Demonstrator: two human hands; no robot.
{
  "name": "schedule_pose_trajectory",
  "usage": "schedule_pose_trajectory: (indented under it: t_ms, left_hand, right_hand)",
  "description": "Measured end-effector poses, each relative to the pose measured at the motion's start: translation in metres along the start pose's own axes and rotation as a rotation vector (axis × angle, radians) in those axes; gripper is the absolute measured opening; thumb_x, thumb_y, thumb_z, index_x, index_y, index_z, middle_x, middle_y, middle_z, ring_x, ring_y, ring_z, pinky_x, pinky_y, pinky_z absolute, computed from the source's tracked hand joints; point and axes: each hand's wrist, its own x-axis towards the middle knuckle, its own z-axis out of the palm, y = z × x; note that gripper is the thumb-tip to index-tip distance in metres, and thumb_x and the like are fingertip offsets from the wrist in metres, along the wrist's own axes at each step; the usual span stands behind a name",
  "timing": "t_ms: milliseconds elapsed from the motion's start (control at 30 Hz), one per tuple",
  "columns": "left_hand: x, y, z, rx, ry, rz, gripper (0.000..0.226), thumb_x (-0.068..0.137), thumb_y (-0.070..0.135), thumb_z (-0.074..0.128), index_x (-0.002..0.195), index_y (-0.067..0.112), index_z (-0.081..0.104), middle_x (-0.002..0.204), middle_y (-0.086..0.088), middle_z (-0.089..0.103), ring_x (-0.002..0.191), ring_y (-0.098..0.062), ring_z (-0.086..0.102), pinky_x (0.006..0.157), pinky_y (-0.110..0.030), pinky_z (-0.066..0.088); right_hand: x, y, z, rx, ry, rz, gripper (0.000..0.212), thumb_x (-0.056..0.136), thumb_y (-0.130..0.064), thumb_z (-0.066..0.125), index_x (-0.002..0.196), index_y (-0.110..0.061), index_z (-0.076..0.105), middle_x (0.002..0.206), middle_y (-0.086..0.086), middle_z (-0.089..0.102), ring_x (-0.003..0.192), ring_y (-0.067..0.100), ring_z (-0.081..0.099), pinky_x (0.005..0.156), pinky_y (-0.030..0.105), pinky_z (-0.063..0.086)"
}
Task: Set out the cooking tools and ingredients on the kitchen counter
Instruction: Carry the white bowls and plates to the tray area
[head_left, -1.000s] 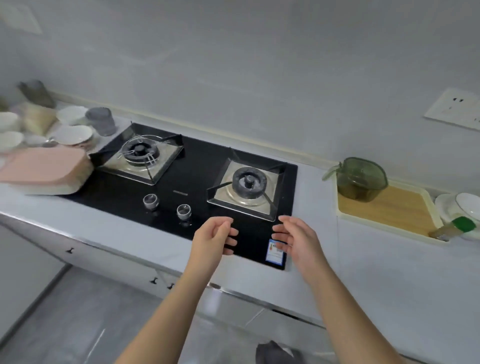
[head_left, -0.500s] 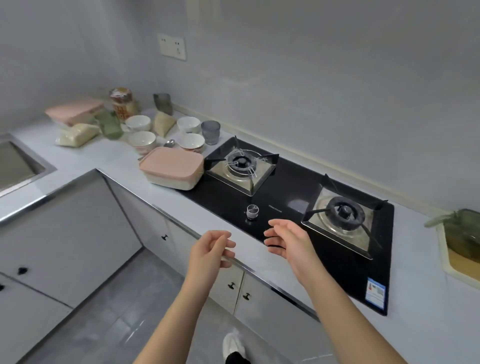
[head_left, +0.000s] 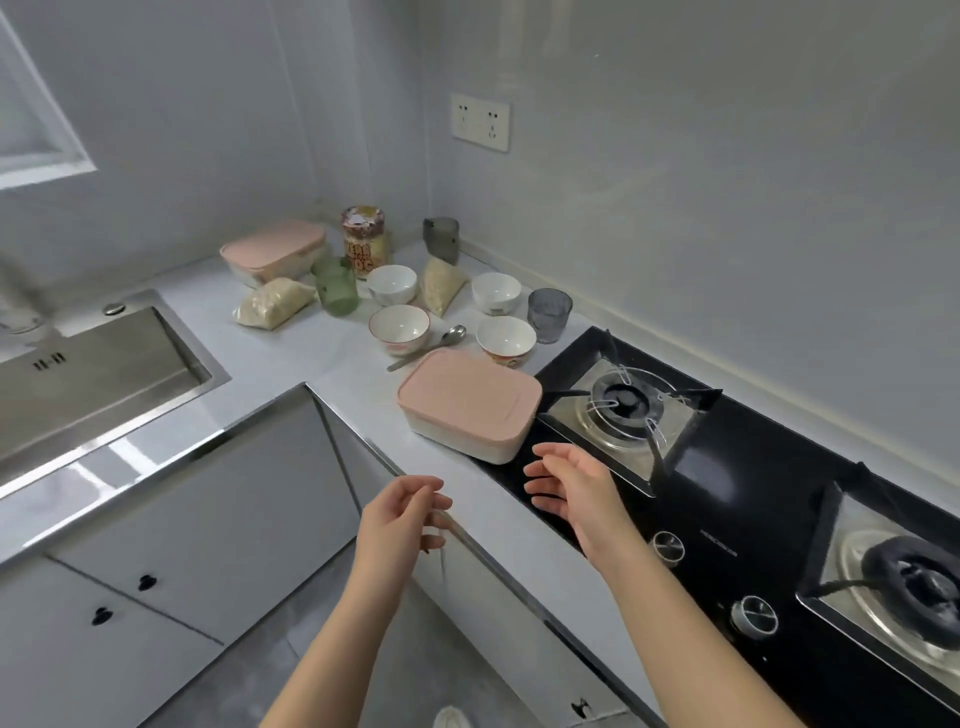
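A pink-lidded box (head_left: 470, 402) sits on the white counter (head_left: 332, 358) just left of the stove. Behind it stand several white bowls (head_left: 400, 328), a metal spoon (head_left: 447, 338), a grey cup (head_left: 549, 314), a green glass jar (head_left: 336, 286), two bags of pale grain (head_left: 272, 302), a labelled jar (head_left: 365, 240) and a second pink-lidded box (head_left: 275, 250). My left hand (head_left: 400, 519) hovers over the counter's front edge, fingers loosely curled and holding nothing. My right hand (head_left: 571, 491) is open, just in front of the near pink box.
A black two-burner gas stove (head_left: 727, 493) with knobs runs along the right. A steel sink (head_left: 78, 374) is set in the counter at the left. White cabinet doors (head_left: 208, 519) and grey floor lie below. A wall socket (head_left: 479, 122) is above the corner.
The view has swung left from the stove's right side to the counter corner. Both hands have stayed raised and empty, now near the pink box instead of the stove knobs.
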Motion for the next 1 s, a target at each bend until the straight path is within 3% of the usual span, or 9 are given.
schedule_pose_trajectory:
  t_ms: [200, 467, 533, 633, 800, 933, 1000]
  left_hand:
    - [0.088, 0.029, -0.029, -0.062, 0.087, 0.03, 0.019, 0.096, 0.008, 0.048, 0.098, 0.008, 0.066, 0.086, -0.011, 0.067, 0.07, -0.019, 0.061, 0.057, -0.027, 0.053]
    - [0.205, 0.039, -0.077, -0.016, 0.088, -0.037, 0.018, 0.096, 0.006, 0.048, 0.1, 0.007, 0.065, 0.097, -0.011, 0.068, 0.078, -0.019, 0.062, 0.061, -0.031, 0.053]
    - [0.243, 0.043, -0.086, 0.007, 0.069, -0.039, 0.018, 0.095, 0.006, 0.047, 0.101, 0.008, 0.065, 0.101, -0.01, 0.067, 0.083, -0.02, 0.063, 0.066, -0.034, 0.055]
    - [0.311, 0.055, -0.097, 0.056, -0.002, -0.065, 0.018, 0.096, 0.006, 0.048, 0.106, 0.008, 0.062, 0.107, -0.011, 0.065, 0.093, -0.024, 0.063, 0.069, -0.036, 0.055]
    - [0.393, 0.063, -0.097, 0.137, -0.118, -0.097, 0.028, 0.095, 0.008, 0.05, 0.122, 0.009, 0.056, 0.12, -0.011, 0.058, 0.105, -0.024, 0.057, 0.077, -0.037, 0.054]
    - [0.429, 0.062, -0.092, 0.192, -0.278, -0.167, 0.044, 0.095, 0.012, 0.053, 0.138, 0.012, 0.043, 0.133, -0.012, 0.05, 0.113, -0.026, 0.053, 0.087, -0.041, 0.051]
    - [0.444, 0.06, -0.089, 0.191, -0.349, -0.189, 0.052, 0.095, 0.012, 0.054, 0.144, 0.015, 0.035, 0.137, -0.011, 0.047, 0.117, -0.027, 0.051, 0.089, -0.042, 0.05]
  right_hand:
    - [0.082, -0.042, 0.06, -0.004, -0.035, -0.056, 0.017, 0.097, -0.008, 0.047, 0.099, -0.013, 0.063, 0.09, 0.008, 0.067, 0.075, 0.017, 0.063, 0.066, 0.029, 0.051]
    - [0.172, -0.06, 0.093, -0.003, 0.144, -0.037, 0.013, 0.094, -0.008, 0.053, 0.099, -0.015, 0.062, 0.106, 0.008, 0.065, 0.09, 0.019, 0.064, 0.066, 0.031, 0.053]
    - [0.197, -0.064, 0.096, -0.079, 0.222, -0.044, 0.017, 0.093, -0.009, 0.054, 0.108, -0.012, 0.061, 0.112, 0.006, 0.06, 0.092, 0.016, 0.06, 0.073, 0.035, 0.056]
    - [0.239, -0.071, 0.104, -0.284, 0.368, 0.009, 0.041, 0.091, -0.009, 0.051, 0.132, -0.01, 0.05, 0.123, 0.004, 0.051, 0.105, 0.018, 0.053, 0.095, 0.041, 0.048]
    - [0.285, -0.076, 0.118, -0.336, 0.566, 0.099, 0.054, 0.092, -0.01, 0.051, 0.143, -0.007, 0.034, 0.129, 0.004, 0.045, 0.117, 0.027, 0.048, 0.083, 0.029, 0.038]
    - [0.312, -0.062, 0.116, -0.383, 0.712, 0.287, 0.061, 0.091, -0.012, 0.05, 0.145, -0.002, 0.023, 0.138, 0.021, 0.045, 0.118, 0.04, 0.051, 0.09, 0.041, 0.047]
    - [0.328, -0.054, 0.112, -0.387, 0.71, 0.376, 0.056, 0.091, -0.01, 0.048, 0.142, -0.001, 0.027, 0.135, 0.022, 0.048, 0.109, 0.042, 0.058, 0.081, 0.043, 0.055]
